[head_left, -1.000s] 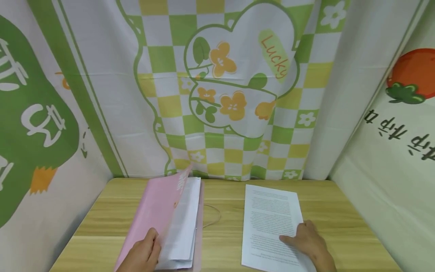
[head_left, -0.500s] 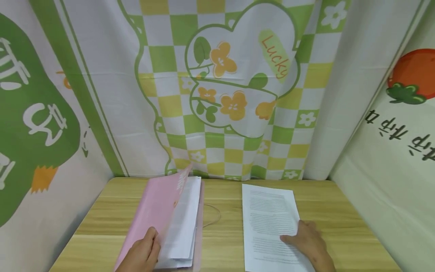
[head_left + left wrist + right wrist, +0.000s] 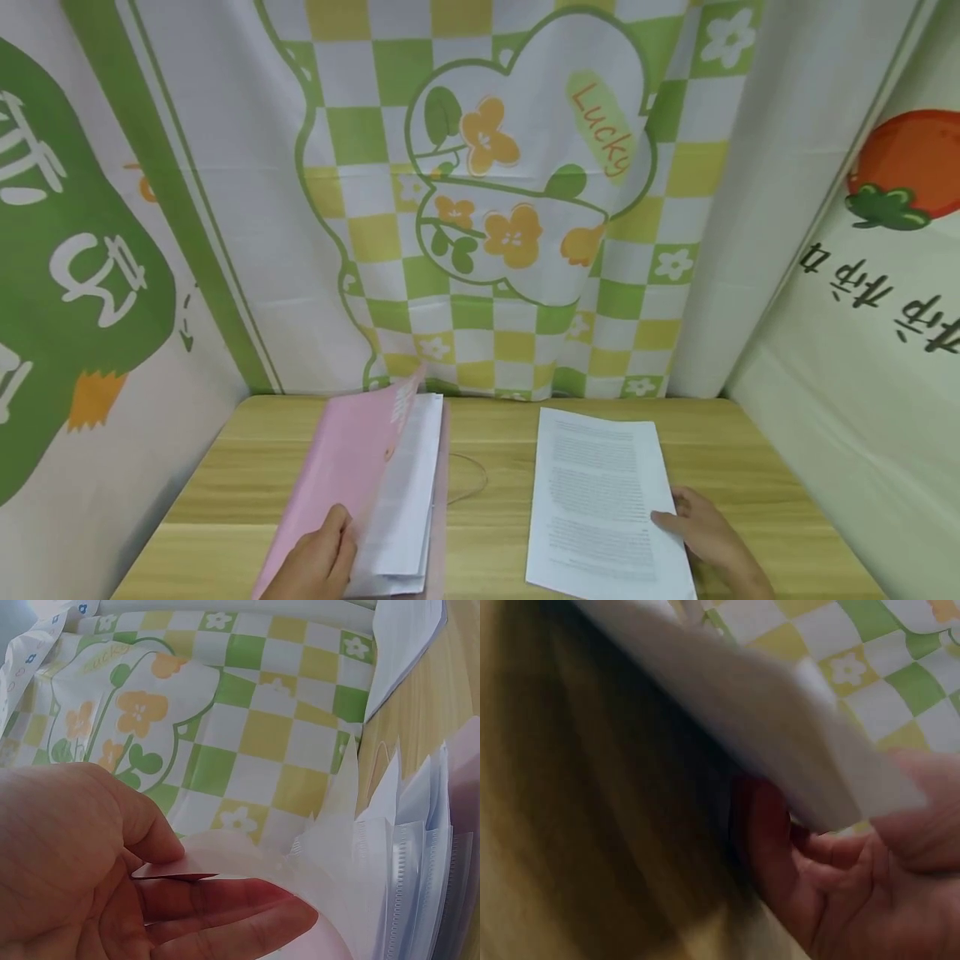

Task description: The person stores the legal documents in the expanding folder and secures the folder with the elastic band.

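At the left of the head view, my left hand (image 3: 315, 554) pinches the free edge of a pink folder's cover (image 3: 345, 467) and holds it partly raised. Under the cover are white papers (image 3: 401, 517); the left wrist view shows clear plastic sleeves (image 3: 409, 885) at the folder's open side. On the right, a stack of printed paper (image 3: 592, 500) slants up off the table. My right hand (image 3: 708, 533) grips its right edge, thumb on top and fingers beneath. The right wrist view shows the stack's edge (image 3: 765, 712) between thumb and fingers of that hand.
A thin elastic loop (image 3: 472, 479) sticks out from the folder's right side. The wooden table (image 3: 491, 550) backs onto a green-and-yellow checked curtain (image 3: 517, 333). Printed cloth walls (image 3: 847, 400) close in both sides.
My right hand has slid right, from lying over the page to its right edge. The paper stack has turned slightly, its near end shifting left. The left hand and folder hold still.
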{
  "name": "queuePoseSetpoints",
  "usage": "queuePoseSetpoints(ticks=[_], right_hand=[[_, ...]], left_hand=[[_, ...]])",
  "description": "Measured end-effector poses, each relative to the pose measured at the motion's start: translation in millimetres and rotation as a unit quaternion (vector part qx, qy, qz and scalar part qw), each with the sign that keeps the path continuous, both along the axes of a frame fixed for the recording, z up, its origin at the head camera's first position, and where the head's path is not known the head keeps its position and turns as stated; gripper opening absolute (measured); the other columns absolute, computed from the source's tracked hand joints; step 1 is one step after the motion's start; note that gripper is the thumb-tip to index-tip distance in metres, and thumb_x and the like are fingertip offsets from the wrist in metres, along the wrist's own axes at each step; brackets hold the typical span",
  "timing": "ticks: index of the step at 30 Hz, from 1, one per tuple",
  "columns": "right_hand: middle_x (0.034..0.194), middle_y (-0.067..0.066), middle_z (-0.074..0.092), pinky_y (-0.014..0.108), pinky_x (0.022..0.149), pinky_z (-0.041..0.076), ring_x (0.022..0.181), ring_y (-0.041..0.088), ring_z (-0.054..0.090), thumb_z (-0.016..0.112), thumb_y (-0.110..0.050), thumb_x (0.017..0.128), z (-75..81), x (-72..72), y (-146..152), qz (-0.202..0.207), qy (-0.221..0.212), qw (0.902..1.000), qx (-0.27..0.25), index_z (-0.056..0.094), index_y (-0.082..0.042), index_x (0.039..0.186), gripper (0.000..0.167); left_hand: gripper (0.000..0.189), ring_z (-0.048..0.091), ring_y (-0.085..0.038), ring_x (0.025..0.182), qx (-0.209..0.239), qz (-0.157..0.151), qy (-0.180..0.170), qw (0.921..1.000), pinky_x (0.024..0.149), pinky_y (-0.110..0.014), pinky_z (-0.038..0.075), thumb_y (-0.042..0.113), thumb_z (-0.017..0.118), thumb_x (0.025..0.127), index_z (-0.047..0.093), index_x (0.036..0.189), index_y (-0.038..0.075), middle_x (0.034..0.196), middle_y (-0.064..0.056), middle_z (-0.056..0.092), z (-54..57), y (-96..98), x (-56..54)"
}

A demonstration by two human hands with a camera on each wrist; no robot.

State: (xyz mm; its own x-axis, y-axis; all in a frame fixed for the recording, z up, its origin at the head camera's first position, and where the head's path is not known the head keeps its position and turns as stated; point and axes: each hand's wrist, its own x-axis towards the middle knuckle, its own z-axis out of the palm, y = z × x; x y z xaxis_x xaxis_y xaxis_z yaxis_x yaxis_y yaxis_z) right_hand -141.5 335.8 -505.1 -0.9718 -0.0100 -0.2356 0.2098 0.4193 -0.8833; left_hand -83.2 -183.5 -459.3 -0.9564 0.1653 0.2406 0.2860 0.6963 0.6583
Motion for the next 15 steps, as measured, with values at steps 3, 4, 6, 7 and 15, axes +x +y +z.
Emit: queuePoseSetpoints(ticks=[3, 4, 6, 7, 15], right_hand=[[0.121, 0.021, 0.065, 0.043, 0.076, 0.058, 0.095, 0.03, 0.068, 0.056, -0.013, 0.106, -4.1, 0.6, 4.4, 0.006, -0.016, 0.9976, -0.067, 0.03, 0.02, 0.144, 0.057], [0.121, 0.021, 0.064, 0.043, 0.076, 0.058, 0.095, 0.029, 0.068, 0.054, -0.014, 0.107, -4.9, 0.5, 5.5, 0.011, -0.017, 0.9967, -0.079, 0.029, 0.021, 0.144, 0.057], [0.123, 0.022, 0.064, 0.043, 0.077, 0.058, 0.096, 0.028, 0.068, 0.051, -0.013, 0.107, -5.6, -0.4, 7.2, 0.013, -0.023, 0.995, -0.097, 0.026, 0.021, 0.146, 0.057], [0.124, 0.023, 0.063, 0.042, 0.077, 0.057, 0.097, 0.028, 0.067, 0.05, -0.013, 0.108, -4.9, -0.8, 8.1, 0.017, -0.023, 0.9944, -0.102, 0.025, 0.021, 0.146, 0.058], [0.124, 0.019, 0.066, 0.043, 0.079, 0.058, 0.098, 0.026, 0.069, 0.051, -0.013, 0.108, 1.6, -2.5, 4.2, 0.045, -0.021, 0.9859, -0.16, 0.015, 0.023, 0.149, 0.065]], left_hand=[[0.025, 0.045, -0.001, 0.052, 0.001, 0.005, 0.001, 1.0, 0.051, -0.026, 0.039, 0.0, 0.054, 0.1, 0.038, 0.088, 0.016, 0.059, 0.015, 0.044, 1.4, -0.5, 1.0], [0.025, 0.045, -0.001, 0.052, 0.001, 0.006, 0.0, 1.0, 0.051, -0.026, 0.039, 0.0, 0.054, 0.101, 0.038, 0.088, 0.016, 0.059, 0.015, 0.044, 1.9, -0.7, 1.2], [0.025, 0.046, -0.001, 0.053, 0.002, 0.007, -0.005, 1.0, 0.052, -0.026, 0.039, 0.001, 0.054, 0.101, 0.039, 0.088, 0.016, 0.059, 0.015, 0.044, 2.9, -1.1, 1.9], [0.025, 0.046, -0.001, 0.053, 0.001, 0.007, -0.004, 1.0, 0.052, -0.026, 0.039, 0.001, 0.054, 0.101, 0.039, 0.088, 0.016, 0.059, 0.015, 0.044, 3.2, -1.2, 1.8], [0.025, 0.045, -0.001, 0.053, 0.002, 0.004, 0.016, 0.9999, 0.052, -0.026, 0.039, -0.001, 0.054, 0.1, 0.039, 0.089, 0.016, 0.059, 0.017, 0.044, 3.3, -1.2, 2.1]])
